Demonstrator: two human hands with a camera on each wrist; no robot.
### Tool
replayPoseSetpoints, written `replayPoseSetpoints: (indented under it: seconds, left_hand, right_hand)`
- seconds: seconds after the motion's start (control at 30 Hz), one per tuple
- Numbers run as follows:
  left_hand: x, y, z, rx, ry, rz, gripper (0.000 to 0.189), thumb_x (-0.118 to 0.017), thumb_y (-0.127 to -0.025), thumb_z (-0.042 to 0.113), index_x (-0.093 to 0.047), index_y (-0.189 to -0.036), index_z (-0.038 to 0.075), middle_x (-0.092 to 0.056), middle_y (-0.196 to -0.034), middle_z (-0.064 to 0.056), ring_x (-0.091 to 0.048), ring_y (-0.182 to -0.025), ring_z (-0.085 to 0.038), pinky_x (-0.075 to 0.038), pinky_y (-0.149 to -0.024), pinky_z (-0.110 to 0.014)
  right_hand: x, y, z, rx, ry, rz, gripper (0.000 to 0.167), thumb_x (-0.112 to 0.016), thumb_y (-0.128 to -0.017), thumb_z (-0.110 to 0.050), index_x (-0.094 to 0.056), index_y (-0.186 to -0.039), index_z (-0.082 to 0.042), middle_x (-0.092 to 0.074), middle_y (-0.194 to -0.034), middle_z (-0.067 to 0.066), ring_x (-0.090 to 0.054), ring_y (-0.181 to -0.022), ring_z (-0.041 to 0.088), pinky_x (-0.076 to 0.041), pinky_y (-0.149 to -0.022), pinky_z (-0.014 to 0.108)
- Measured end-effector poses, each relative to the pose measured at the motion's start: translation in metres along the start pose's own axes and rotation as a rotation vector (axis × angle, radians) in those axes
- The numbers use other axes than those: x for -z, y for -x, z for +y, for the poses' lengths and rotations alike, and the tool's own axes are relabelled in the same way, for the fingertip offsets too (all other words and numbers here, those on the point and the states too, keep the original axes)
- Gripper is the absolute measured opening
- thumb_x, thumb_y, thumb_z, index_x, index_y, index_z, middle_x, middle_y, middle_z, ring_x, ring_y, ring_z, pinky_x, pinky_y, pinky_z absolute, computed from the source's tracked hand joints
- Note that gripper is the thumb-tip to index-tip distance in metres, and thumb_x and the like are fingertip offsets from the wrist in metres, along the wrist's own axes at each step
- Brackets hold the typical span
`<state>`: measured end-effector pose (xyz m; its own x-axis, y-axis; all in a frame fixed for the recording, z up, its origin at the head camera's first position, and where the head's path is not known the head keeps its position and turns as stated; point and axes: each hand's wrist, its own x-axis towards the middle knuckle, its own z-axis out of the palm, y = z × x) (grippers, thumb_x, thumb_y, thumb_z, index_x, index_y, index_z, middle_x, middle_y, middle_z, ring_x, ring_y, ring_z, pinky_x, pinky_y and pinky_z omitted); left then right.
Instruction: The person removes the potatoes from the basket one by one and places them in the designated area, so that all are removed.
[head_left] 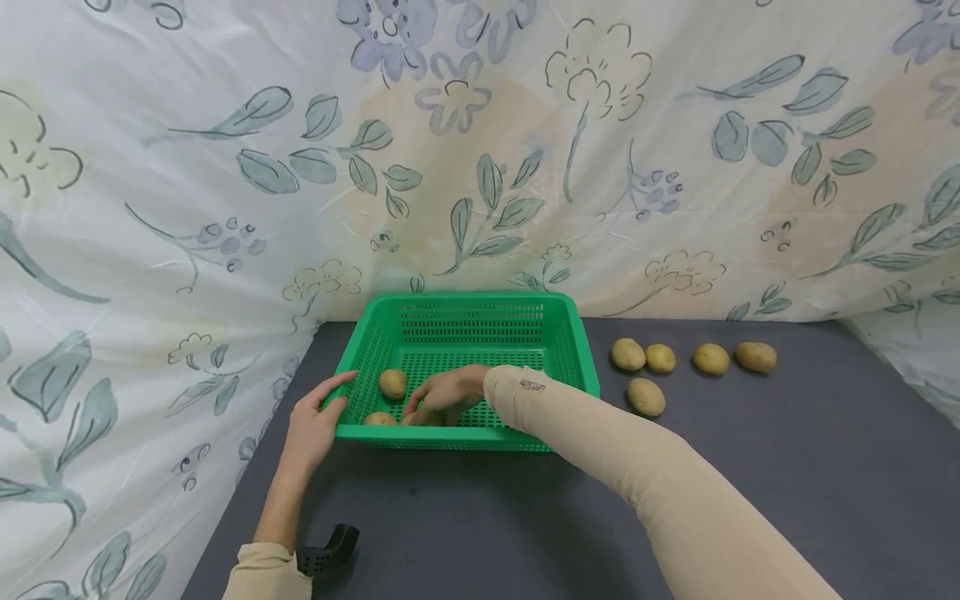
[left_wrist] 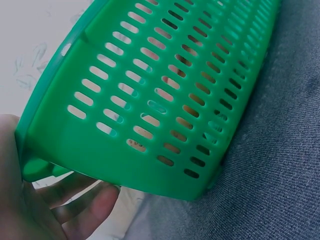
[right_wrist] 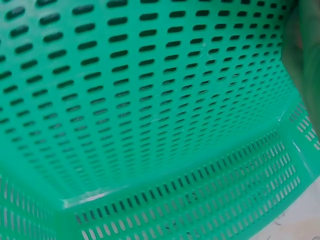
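A green perforated plastic basket (head_left: 465, 434) rests on the dark cloth surface. At its front left corner my left hand (head_left: 311, 427) grips the rim, fingers over the top edge; the left wrist view shows fingertips (left_wrist: 102, 202) under the lip. My right hand (head_left: 450, 392) reaches down inside, its curled fingers around a potato near the front wall, which partly hides them. Beside that hand lie one potato (head_left: 392, 383) on the basket floor and another potato (head_left: 380, 418) in the front left corner. Mostly basket mesh (right_wrist: 150, 100) fills the right wrist view.
Right of the basket, several loose potatoes (head_left: 711, 359) lie along the back of the dark surface (head_left: 795, 467). One potato (head_left: 646, 397) sits nearer the front. Floral sheeting (head_left: 480, 167) hangs behind and at the left. A black object (head_left: 330, 550) is by my left wrist.
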<state>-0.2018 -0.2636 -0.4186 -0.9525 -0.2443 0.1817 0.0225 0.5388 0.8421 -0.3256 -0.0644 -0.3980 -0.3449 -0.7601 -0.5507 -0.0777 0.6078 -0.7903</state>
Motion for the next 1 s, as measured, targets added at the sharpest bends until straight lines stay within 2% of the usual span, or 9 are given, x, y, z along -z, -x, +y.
replayPoseSetpoints:
  seconds: [0.17, 0.23, 0.33, 0.47, 0.57, 0.7, 0.8, 0.9, 1.0]
  left_hand:
    - [0.001, 0.002, 0.000, 0.001, 0.010, 0.003, 0.040, -0.043, -0.099, 0.013, -0.053, -0.137, 0.013, -0.047, -0.136, -0.017, -0.049, -0.081, -0.024, -0.038, -0.072, -0.034]
    - [0.002, 0.003, -0.001, 0.003, 0.013, 0.004, 0.040, -0.043, -0.099, 0.013, -0.053, -0.137, 0.013, -0.047, -0.136, -0.017, -0.048, -0.078, -0.025, -0.038, -0.071, -0.034]
    - [0.003, 0.003, -0.001, -0.001, 0.012, 0.006, 0.040, -0.043, -0.099, 0.013, -0.053, -0.138, 0.013, -0.047, -0.136, -0.017, -0.048, -0.082, -0.024, -0.038, -0.073, -0.035]
    - [0.004, 0.003, 0.000, -0.012, 0.015, 0.007, 0.040, -0.043, -0.099, 0.012, -0.053, -0.137, 0.013, -0.047, -0.137, -0.017, -0.047, -0.081, -0.024, -0.037, -0.073, -0.035]
    - [0.004, 0.002, 0.000, -0.017, 0.017, -0.005, 0.040, -0.043, -0.099, 0.012, -0.053, -0.137, 0.013, -0.048, -0.136, -0.017, -0.043, -0.065, -0.020, -0.038, -0.066, -0.034]
    - [0.005, -0.001, 0.001, -0.028, 0.019, -0.021, 0.040, -0.043, -0.099, 0.013, -0.053, -0.137, 0.014, -0.049, -0.133, -0.017, -0.029, -0.046, -0.013, -0.037, -0.055, -0.032]
    - [0.005, -0.002, 0.001, -0.033, 0.019, -0.022, 0.040, -0.043, -0.099, 0.013, -0.053, -0.137, 0.015, -0.051, -0.128, -0.017, -0.023, -0.043, -0.010, -0.035, -0.049, -0.031]
    - [0.005, -0.002, -0.001, -0.022, 0.011, -0.023, 0.040, -0.042, -0.099, 0.013, -0.053, -0.137, 0.015, -0.052, -0.121, -0.019, -0.022, -0.041, -0.009, -0.033, -0.046, -0.029]
    - [0.005, 0.000, -0.003, -0.006, 0.014, -0.026, 0.040, -0.042, -0.099, 0.013, -0.053, -0.137, 0.015, -0.052, -0.122, -0.019, -0.022, -0.041, -0.009, -0.032, -0.044, -0.029]
  right_hand:
    - [0.004, 0.005, 0.000, 0.022, -0.012, 0.021, 0.028, -0.065, -0.092, -0.017, -0.061, -0.119, -0.011, -0.053, -0.116, 0.007, -0.056, -0.102, 0.023, -0.050, -0.083, 0.038]
    - [0.007, 0.007, 0.000, 0.028, -0.022, 0.020, 0.031, -0.064, -0.092, -0.016, -0.060, -0.122, -0.011, -0.052, -0.117, 0.008, -0.056, -0.103, 0.023, -0.049, -0.083, 0.038]
    - [0.011, 0.013, -0.004, 0.043, -0.045, 0.029, 0.033, -0.064, -0.092, -0.016, -0.059, -0.124, -0.010, -0.051, -0.117, 0.010, -0.056, -0.102, 0.024, -0.049, -0.085, 0.040]
    - [0.021, 0.029, -0.010, 0.098, -0.111, 0.053, 0.036, -0.063, -0.093, -0.016, -0.056, -0.127, -0.008, -0.050, -0.120, 0.012, -0.055, -0.103, 0.025, -0.047, -0.089, 0.044]
    - [0.032, 0.044, -0.013, 0.164, -0.187, 0.093, 0.038, -0.060, -0.095, -0.013, -0.053, -0.132, -0.006, -0.047, -0.124, 0.013, -0.053, -0.107, 0.026, -0.044, -0.093, 0.046]
    - [0.048, 0.066, -0.014, 0.277, -0.303, 0.183, 0.042, -0.055, -0.097, -0.010, -0.047, -0.137, -0.004, -0.044, -0.131, 0.016, -0.050, -0.113, 0.032, -0.045, -0.093, 0.045]
    - [0.058, 0.079, -0.014, 0.361, -0.389, 0.243, 0.044, -0.052, -0.098, -0.008, -0.042, -0.141, -0.003, -0.040, -0.135, 0.019, -0.046, -0.119, 0.037, -0.045, -0.092, 0.043]
    - [0.065, 0.086, -0.013, 0.421, -0.481, 0.285, 0.047, -0.050, -0.099, -0.007, -0.037, -0.143, -0.002, -0.036, -0.138, 0.019, -0.047, -0.118, 0.035, -0.044, -0.094, 0.044]
    - [0.068, 0.089, -0.009, 0.462, -0.544, 0.308, 0.048, -0.048, -0.099, -0.006, -0.034, -0.145, -0.001, -0.035, -0.138, 0.020, -0.051, -0.108, 0.029, -0.042, -0.096, 0.044]
